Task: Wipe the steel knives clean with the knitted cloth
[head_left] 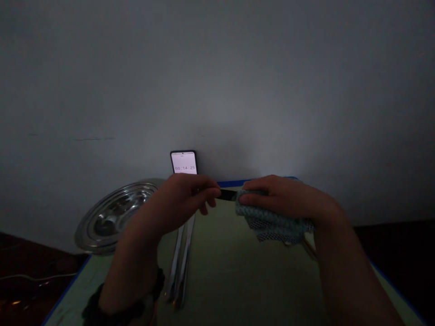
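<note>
My left hand [197, 192] pinches one end of a dark, flat utensil [227, 195] between thumb and fingers. It looks like a table knife, but most of it is covered, so the kind is unsure. My right hand [275, 192] is closed on a pale green knitted cloth [272, 222] with a dark checked part, folded around the utensil's other end. Both hands are raised over the table. Below my left wrist, long metal table knives [181, 262] lie side by side on the table.
A shiny steel dish [91, 240] stands at the table's left edge. Against the wall leans a phone [184, 162] showing a timer. Thin brownish utensils [309, 249] lie partly hidden under my right wrist. The light green table [238, 271] has blue edging.
</note>
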Tool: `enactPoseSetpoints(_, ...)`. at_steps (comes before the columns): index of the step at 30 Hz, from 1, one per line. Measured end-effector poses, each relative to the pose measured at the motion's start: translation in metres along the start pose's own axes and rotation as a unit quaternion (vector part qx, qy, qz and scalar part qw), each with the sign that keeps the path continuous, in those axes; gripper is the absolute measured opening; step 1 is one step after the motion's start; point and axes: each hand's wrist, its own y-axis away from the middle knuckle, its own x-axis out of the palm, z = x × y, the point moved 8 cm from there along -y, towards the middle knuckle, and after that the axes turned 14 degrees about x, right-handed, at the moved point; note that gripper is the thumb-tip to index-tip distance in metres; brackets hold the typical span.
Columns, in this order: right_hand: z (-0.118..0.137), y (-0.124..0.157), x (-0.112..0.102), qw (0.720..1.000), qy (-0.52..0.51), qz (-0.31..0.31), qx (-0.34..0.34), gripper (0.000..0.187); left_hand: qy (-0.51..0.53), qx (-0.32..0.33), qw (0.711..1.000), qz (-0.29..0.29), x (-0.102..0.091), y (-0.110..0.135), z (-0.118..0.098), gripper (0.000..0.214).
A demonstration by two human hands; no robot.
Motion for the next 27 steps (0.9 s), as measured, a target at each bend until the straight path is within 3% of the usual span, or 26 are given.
enactPoseSetpoints(4,-0.023,0.011,-0.008,0.999,-0.028,0.022,0.032,0.040,-0.020,-0.048,0.996,-0.065,-0.026,0.013,0.020,0.023)
enactPoseSetpoints(7,-0.028,0.015,-0.011,0.998,-0.022,0.025,0.047,0.040,-0.048,-0.072,0.994,-0.067,-0.034,0.020,0.026,0.025)
enactPoseSetpoints(16,0.012,0.007,0.005,0.999,0.046,0.023,-0.004,0.035,0.002,0.010,0.998,0.068,0.017,-0.001,-0.007,0.022)
enactPoseSetpoints(23,0.030,0.007,0.010,0.998,0.023,0.025,-0.059,0.034,0.068,-0.017,0.993,0.094,0.017,0.008,-0.001,0.029)
enactPoseSetpoints(27,0.041,0.013,0.010,0.995,-0.020,0.046,-0.088,0.035,0.149,0.001,0.983,0.109,0.017,0.015,-0.010,0.033)
